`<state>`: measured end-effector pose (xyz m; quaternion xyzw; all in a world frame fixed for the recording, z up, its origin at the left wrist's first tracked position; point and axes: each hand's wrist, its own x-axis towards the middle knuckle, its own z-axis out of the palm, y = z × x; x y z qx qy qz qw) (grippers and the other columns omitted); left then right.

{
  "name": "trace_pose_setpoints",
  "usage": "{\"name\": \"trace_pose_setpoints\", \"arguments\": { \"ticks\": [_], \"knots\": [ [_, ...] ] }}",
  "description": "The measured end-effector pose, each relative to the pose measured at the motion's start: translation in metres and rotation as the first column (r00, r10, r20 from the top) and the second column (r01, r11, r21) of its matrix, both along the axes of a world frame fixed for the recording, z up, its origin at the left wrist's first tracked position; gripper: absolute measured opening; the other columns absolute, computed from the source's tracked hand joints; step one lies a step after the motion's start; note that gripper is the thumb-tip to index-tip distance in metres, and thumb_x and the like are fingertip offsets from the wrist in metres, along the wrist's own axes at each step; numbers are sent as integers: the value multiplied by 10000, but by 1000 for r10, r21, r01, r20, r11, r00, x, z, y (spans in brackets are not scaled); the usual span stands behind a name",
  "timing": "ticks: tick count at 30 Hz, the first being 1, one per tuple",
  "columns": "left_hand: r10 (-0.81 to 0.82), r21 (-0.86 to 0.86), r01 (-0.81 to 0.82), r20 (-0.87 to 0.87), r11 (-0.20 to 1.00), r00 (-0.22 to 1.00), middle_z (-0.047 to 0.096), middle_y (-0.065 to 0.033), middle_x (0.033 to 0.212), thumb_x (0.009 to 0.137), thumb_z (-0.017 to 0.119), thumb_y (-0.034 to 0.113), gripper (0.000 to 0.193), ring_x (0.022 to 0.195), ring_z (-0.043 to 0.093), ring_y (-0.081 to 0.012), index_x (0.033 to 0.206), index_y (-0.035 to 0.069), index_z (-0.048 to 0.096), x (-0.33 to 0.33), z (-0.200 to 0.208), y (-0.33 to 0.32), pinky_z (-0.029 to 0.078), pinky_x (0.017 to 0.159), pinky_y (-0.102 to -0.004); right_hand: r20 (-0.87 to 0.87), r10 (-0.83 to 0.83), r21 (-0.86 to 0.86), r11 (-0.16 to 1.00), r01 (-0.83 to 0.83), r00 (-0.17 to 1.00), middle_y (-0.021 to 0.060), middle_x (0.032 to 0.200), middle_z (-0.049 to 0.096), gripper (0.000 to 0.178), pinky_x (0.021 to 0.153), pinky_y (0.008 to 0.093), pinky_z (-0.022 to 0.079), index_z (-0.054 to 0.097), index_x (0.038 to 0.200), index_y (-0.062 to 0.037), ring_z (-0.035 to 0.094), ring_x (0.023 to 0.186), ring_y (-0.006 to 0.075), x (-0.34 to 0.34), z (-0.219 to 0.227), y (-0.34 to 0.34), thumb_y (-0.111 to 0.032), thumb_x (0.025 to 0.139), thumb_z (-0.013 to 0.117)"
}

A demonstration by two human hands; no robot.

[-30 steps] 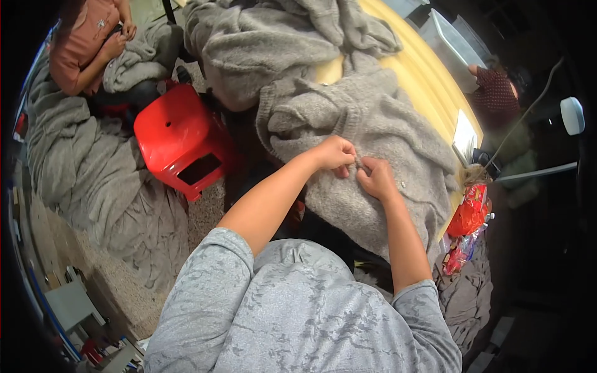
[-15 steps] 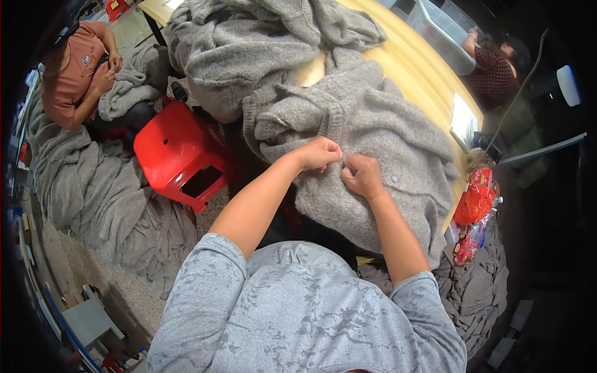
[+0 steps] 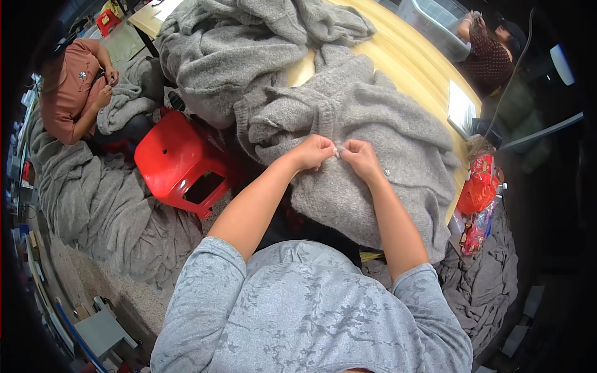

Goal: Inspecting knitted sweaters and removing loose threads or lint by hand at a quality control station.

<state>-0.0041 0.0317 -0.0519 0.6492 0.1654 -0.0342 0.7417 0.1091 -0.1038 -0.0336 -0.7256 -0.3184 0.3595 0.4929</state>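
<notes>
A grey knitted cardigan [image 3: 404, 124] lies across the table edge and hangs toward my lap. Over its front band, my left hand [image 3: 314, 153] is closed in a pinch on a small pale button [image 3: 336, 152]. My right hand [image 3: 362, 160] meets it fingertip to fingertip, thumb and forefinger pressed together; what they grip is too small to make out. Another button [image 3: 387, 171] shows on the knit just right of my right hand.
More grey knitwear [image 3: 242, 50] is heaped on the yellow table [image 3: 398, 46]. A red stool [image 3: 165, 152] stands left, by a seated co-worker [image 3: 71, 93]. Another person [image 3: 491, 59] is beside a clear plastic bin [image 3: 429, 25]. A red bag [image 3: 479, 193] hangs at right.
My right hand has gone from a curled grip to a fingertip pinch, close against my left fingers. The pale button now shows between them. The far-right person's hands have risen from the bin.
</notes>
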Motion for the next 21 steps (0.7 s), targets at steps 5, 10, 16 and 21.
{"name": "trace_pose_setpoints", "arguments": {
  "ticks": [5,10,16,21],
  "knots": [
    [35,-146,-36,-9,989,999,549,-14,610,819,571,101,76,472,561,-109,767,49,551,-2,3,-2,464,436,-247,0,29,34,999,-29,1000,-56,599,509,80,472,209,322,588,672,-49,415,535,29,15,-16,2,-84,743,597],
    [-66,-5,66,-106,998,992,583,-57,675,836,541,90,67,562,631,-157,840,24,548,-4,19,7,528,492,-262,119,87,-50,995,-82,989,-52,568,499,98,463,221,320,608,645,-48,406,514,37,12,-7,11,-114,717,601],
    [-260,177,286,-158,942,953,624,-109,745,833,513,86,140,683,673,-214,878,-19,594,12,25,10,557,551,-311,136,185,-119,978,-169,973,-24,601,536,89,545,234,353,618,658,-43,447,563,71,30,-11,6,-129,672,600],
    [-293,274,337,-190,900,937,637,-127,758,827,524,91,173,677,670,-186,931,-25,602,17,33,1,562,570,-295,0,222,-204,954,-217,975,-9,635,566,103,583,217,375,634,701,-40,483,598,76,36,-4,4,-138,690,606]
  ]
}}
